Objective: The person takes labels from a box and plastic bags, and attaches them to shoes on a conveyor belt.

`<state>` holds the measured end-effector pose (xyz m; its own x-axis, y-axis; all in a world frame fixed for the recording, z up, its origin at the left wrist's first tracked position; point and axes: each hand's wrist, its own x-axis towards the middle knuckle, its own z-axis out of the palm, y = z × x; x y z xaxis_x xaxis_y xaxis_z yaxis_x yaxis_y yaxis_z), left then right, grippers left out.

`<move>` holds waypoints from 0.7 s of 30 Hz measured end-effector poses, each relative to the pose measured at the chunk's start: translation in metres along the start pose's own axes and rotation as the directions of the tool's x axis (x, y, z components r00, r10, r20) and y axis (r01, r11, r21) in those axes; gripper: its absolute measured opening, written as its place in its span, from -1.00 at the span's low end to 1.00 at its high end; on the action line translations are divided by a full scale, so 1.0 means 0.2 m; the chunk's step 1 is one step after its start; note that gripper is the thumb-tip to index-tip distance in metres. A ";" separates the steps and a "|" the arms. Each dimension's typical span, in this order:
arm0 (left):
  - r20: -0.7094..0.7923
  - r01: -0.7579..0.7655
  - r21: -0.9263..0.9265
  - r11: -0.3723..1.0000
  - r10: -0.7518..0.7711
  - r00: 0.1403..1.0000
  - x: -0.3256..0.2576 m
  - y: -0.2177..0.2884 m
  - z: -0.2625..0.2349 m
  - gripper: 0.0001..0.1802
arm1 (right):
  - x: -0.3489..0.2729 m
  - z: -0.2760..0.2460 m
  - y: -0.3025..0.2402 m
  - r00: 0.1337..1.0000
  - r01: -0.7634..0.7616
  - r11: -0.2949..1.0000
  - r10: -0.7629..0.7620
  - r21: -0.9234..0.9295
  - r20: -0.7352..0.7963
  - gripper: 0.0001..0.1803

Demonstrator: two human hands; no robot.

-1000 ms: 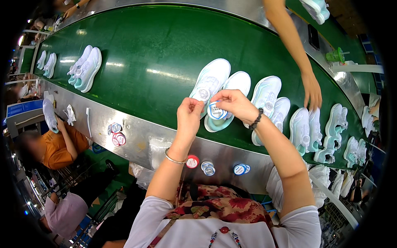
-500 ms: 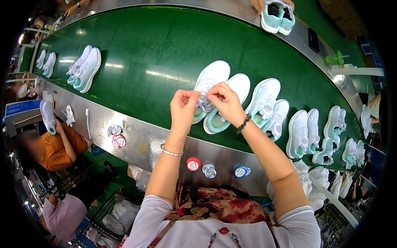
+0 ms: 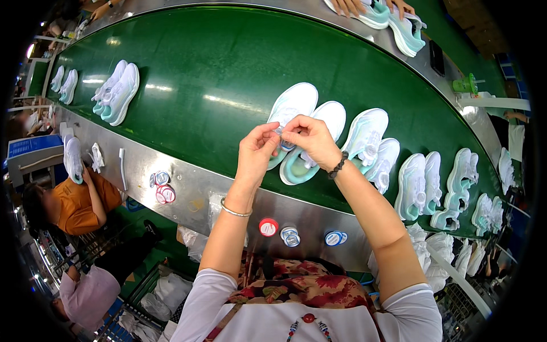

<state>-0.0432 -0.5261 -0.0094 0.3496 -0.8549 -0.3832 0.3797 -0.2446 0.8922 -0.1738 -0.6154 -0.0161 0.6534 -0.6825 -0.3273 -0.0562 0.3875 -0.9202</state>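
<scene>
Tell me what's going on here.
A person's left hand and right hand meet over a pair of white shoes on a green surface. A small label shows beside the right hand, partly hidden. Other white pairs lie alongside; round labels sit on the metal ledge. Across, a co-worker's hands are on more shoes.

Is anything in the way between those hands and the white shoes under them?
Nothing visible blocks the left hand or right hand from the white sneakers with mint linings. A small blue-and-white tag shows beside the right hand; whether fingers touch shoe is unclear.
</scene>
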 end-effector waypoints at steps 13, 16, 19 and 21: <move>0.022 0.048 0.018 0.999 -0.048 0.999 0.01 -0.02 -0.04 -0.65 | 0.03 0.01 -0.08 0.990 -0.002 0.976 0.033 -0.216 0.139 -0.90; 0.020 0.067 -0.021 0.998 -0.066 0.998 0.00 -0.03 -0.04 -0.66 | 0.03 0.03 -0.09 0.987 -0.007 0.975 0.042 -0.221 0.153 -0.92; -0.016 0.045 -0.027 0.999 -0.046 0.999 -0.04 -0.05 -0.10 -0.66 | 0.05 0.07 -0.11 0.973 -0.084 0.948 0.144 -0.307 0.178 -0.94; -0.071 -0.039 0.032 0.999 0.041 0.997 -0.10 -0.02 -0.12 -0.66 | 0.04 0.11 -0.11 0.987 -0.042 0.913 0.101 -0.406 0.125 -0.95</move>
<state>-0.0305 -0.4965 -0.0108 0.4252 -0.8295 -0.3621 0.3385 -0.2253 0.9136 -0.1502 -0.6153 0.0066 0.7338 -0.5568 -0.3892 -0.3850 0.1311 -0.9136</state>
